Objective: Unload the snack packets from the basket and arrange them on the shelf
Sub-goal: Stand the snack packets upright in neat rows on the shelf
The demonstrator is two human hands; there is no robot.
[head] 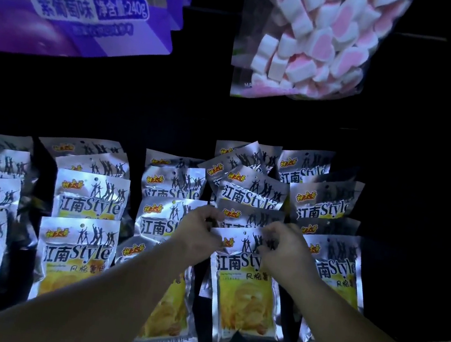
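Both hands on one foil snack packet at the dark shelf

The left hand (199,235) and right hand (286,248) have their fingers curled and pinch the top edge of a crinkly silver foil snack packet (243,296). It's flat and rectangular, with "江南Style" lettering, dancer silhouettes and a yellow chip picture. It stands at the front of its row on the shelf (138,117), among overlapping rows of identical shiny packets (87,203). Up top hang a glossy purple grape-flavour bag (75,10) and a clear bag of pink-and-white heart marshmallows (310,43).
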